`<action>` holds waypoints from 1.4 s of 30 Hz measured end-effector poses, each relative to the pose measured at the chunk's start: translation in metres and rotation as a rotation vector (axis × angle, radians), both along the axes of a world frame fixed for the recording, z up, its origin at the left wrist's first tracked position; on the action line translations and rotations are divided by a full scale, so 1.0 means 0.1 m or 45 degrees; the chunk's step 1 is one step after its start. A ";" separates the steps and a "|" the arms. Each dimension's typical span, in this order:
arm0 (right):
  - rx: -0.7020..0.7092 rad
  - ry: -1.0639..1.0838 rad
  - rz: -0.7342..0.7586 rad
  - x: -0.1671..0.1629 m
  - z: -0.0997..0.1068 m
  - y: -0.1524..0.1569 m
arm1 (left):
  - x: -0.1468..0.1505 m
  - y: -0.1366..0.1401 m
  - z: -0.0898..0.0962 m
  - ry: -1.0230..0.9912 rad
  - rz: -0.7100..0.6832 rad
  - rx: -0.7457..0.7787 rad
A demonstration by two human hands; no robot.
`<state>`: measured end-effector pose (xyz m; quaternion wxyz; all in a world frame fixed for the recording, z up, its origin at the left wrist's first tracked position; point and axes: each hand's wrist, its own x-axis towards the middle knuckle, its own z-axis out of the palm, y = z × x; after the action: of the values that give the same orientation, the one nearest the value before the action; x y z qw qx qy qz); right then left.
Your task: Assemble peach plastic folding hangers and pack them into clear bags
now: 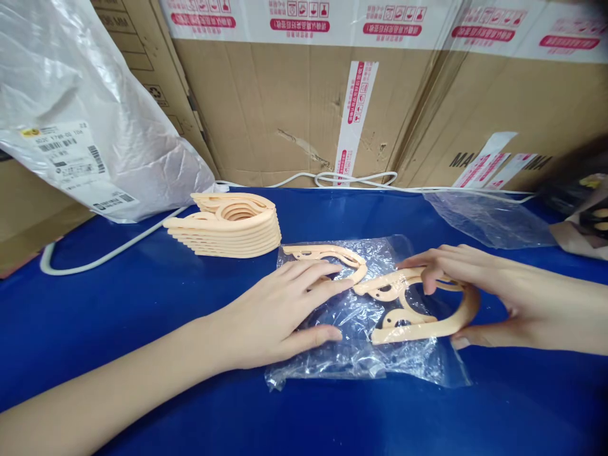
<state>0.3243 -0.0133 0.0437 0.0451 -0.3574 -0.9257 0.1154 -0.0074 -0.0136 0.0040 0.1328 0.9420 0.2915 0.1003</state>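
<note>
A beige plastic folding hanger [456, 326] is gripped at its curved end by my right hand [468, 288], thumb below and fingers over the top. Its two arms point left over a clear plastic bag [327, 364] spread on the blue surface. Another beige folding hanger [327, 252] lies at the bag's upper left, partly under my left hand [285, 307]. That hand rests flat, fingers stretched out over the hanger and bag, the thumb apart. The two hangers meet or overlap near the bag's middle; I cannot tell if they touch.
A neat stack of beige folding hangers [256, 234] stands behind my left hand. Large cardboard boxes [266, 95] line the back. At left leans a white plastic parcel [104, 107]. A white cable [118, 239] runs along the back, and another clear bag [489, 218] lies back right.
</note>
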 end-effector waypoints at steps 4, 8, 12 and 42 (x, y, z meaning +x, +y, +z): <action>0.009 -0.011 -0.094 0.01 0.06 -0.01 | 0.01 -0.02 0.02 0.027 0.023 -0.116; 0.004 0.008 -0.185 0.11 0.09 0.02 | 0.01 -0.02 0.02 0.018 0.024 -0.140; -0.030 0.032 -0.205 0.13 0.09 0.03 | 0.01 -0.01 0.01 0.011 0.008 -0.124; -0.484 0.259 -0.138 -0.35 -0.15 0.01 | 0.03 -0.03 0.01 0.001 0.017 -0.109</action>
<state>0.2893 -0.0126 0.0290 0.0763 -0.3952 -0.8574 0.3209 -0.0049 -0.0162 0.0054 0.1722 0.9335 0.3018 0.0880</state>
